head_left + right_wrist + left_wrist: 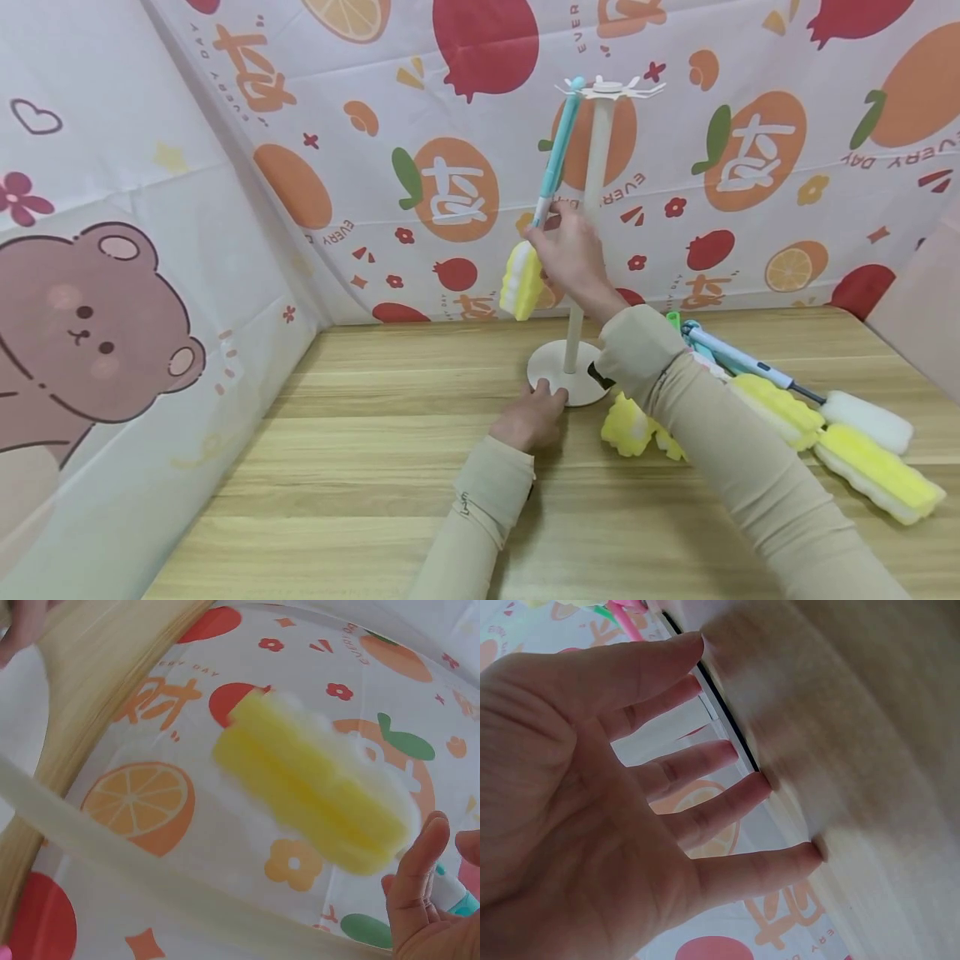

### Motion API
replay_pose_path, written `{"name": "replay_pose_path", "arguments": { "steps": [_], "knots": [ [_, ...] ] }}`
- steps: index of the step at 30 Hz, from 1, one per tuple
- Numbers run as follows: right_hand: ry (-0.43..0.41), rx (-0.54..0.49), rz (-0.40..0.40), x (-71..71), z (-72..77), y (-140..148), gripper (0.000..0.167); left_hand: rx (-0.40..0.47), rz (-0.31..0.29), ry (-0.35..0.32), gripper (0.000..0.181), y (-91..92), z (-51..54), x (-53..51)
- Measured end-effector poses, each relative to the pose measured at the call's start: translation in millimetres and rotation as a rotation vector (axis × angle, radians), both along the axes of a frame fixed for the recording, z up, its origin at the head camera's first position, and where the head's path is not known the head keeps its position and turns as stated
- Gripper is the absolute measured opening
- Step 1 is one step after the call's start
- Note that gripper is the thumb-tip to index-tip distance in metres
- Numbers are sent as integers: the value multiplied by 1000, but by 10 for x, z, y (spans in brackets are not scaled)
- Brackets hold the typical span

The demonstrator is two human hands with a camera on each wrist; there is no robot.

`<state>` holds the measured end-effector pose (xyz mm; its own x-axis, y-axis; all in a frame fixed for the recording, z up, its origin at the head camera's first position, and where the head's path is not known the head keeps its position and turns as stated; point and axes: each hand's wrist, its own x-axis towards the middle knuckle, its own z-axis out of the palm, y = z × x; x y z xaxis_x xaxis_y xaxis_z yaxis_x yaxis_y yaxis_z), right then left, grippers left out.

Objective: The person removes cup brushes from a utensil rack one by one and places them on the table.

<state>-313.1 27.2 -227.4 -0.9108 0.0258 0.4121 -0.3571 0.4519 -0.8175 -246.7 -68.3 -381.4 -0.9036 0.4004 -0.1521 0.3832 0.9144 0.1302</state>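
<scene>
My right hand [573, 254] pinches a bottle brush [558, 158] near the joint of its teal handle and its yellow-and-white sponge head [521, 282]. The brush is tilted, sponge down, and its handle tip meets the hooks atop a white stand [596, 158]; I cannot tell whether it hangs there. In the right wrist view the sponge [315, 787] looks blurred beside the fingers. My left hand [528, 421] touches the front edge of the round base [547, 367]. Its fingers are spread, some tips on the tabletop, in the left wrist view.
Several more sponge brushes lie to the right of the stand, including a blue-handled brush [738, 354] and a yellow sponge head [877, 471]. My right forearm covers part of that pile. A fruit-print cloth [337, 275] hangs behind the wooden tabletop [360, 467].
</scene>
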Motion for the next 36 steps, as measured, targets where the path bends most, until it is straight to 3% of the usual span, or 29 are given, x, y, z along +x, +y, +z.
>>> {"name": "replay_pose_path", "arguments": {
  "steps": [4, 8, 13, 21, 36],
  "knots": [
    [-39, -84, 12, -24, 59, -7, 46, 11, 1, -4, 22, -9, 3, 4],
    [-35, -106, 26, -43, 66, -5, 36, 16, 6, -11, 21, -11, 6, 1],
    [-19, -99, 31, -42, 46, 9, 26, 6, 16, -14, 21, 1, -2, 2],
    [17, -9, 26, -59, -17, 16, 30, -1, 19, -11, 19, -2, -17, -12],
    [54, -19, 40, -51, -81, 29, 30, 6, 18, -23, 16, 3, -19, -9]
  ]
}}
